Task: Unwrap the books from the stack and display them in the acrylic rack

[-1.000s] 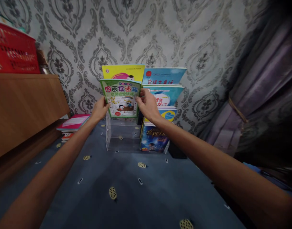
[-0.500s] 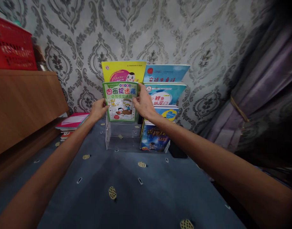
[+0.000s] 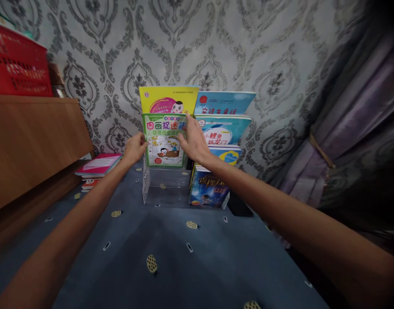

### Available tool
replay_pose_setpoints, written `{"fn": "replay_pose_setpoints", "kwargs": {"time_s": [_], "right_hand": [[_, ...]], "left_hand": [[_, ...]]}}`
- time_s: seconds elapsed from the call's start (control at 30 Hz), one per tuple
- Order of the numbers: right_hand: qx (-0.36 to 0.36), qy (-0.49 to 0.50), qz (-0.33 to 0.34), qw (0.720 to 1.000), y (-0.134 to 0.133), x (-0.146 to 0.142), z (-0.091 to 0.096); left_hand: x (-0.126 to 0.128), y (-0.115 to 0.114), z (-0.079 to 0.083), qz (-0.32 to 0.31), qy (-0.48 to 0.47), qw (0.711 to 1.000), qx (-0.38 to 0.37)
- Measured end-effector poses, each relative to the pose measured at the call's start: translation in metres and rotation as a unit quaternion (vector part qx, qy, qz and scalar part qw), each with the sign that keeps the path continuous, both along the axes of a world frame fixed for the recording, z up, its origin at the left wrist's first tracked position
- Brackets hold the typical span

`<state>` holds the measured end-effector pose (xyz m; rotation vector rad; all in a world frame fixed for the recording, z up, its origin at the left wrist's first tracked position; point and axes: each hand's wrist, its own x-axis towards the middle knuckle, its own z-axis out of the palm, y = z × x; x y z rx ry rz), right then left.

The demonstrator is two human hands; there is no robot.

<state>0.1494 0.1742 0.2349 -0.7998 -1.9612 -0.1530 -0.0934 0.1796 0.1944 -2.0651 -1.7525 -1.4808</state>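
A green-bordered children's book (image 3: 164, 148) stands upright in a clear acrylic book stand (image 3: 166, 193), in front of a taller yellow book (image 3: 169, 96). At its left edge, my left hand (image 3: 135, 148) is closed with the fingertips on the book's side. My right hand (image 3: 195, 139) pinches the upper right edge, its thumb on the cover and its other fingers partly hidden behind. To the right, the stand's other column holds a blue book (image 3: 225, 102), a teal book (image 3: 233, 128), a blue-and-yellow book (image 3: 230, 156) and dark blue books (image 3: 208, 189).
A stack of books with a pink one (image 3: 98, 165) on top lies at left, beside a wooden cabinet (image 3: 38, 137) bearing a red basket (image 3: 19, 64). A black phone-like slab (image 3: 240, 206) lies right of the stand. A purple curtain (image 3: 316, 159) hangs at right.
The whole scene sits slightly lower in view. Both hands stay at the green book's edges, and the book has barely shifted against the stand.
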Motion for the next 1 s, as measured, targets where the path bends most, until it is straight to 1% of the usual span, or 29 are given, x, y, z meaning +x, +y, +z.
{"fn": "replay_pose_setpoints", "kwargs": {"time_s": [0.07, 0.17, 0.3, 0.4, 0.53, 0.67, 0.83, 0.9, 1.0], "right_hand": [[0.011, -0.013, -0.002, 1.000, -0.005, 0.002, -0.005], [0.013, -0.042, 0.003, 0.999, -0.015, 0.004, -0.016], [-0.012, -0.095, 0.042, 0.995, -0.031, 0.006, -0.040], [-0.039, -0.134, 0.058, 0.989, -0.042, 0.008, -0.059], [-0.066, -0.164, 0.079, 0.981, -0.055, 0.013, -0.078], [-0.088, -0.187, 0.102, 0.973, -0.068, 0.018, -0.091], [-0.117, -0.228, 0.114, 0.960, -0.078, 0.026, -0.105], [-0.125, -0.231, 0.118, 0.958, -0.080, 0.029, -0.111], [-0.136, -0.228, 0.121, 0.957, -0.080, 0.032, -0.120]], "left_hand": [[0.002, -0.001, 0.000, 0.011, 0.005, 1.000, 0.003], [0.004, -0.003, 0.001, 0.020, 0.007, 1.000, 0.001], [0.006, -0.004, 0.003, 0.022, -0.001, 1.000, -0.022], [0.010, -0.004, 0.005, 0.027, -0.005, 0.999, -0.042], [0.015, -0.003, 0.007, 0.047, 0.026, 0.998, -0.043], [0.017, -0.005, 0.009, 0.068, 0.063, 0.994, -0.049], [0.019, -0.012, 0.012, 0.124, 0.125, 0.983, -0.041], [0.019, -0.014, 0.013, 0.138, 0.133, 0.980, -0.049], [0.019, -0.015, 0.015, 0.140, 0.135, 0.979, -0.057]]}}
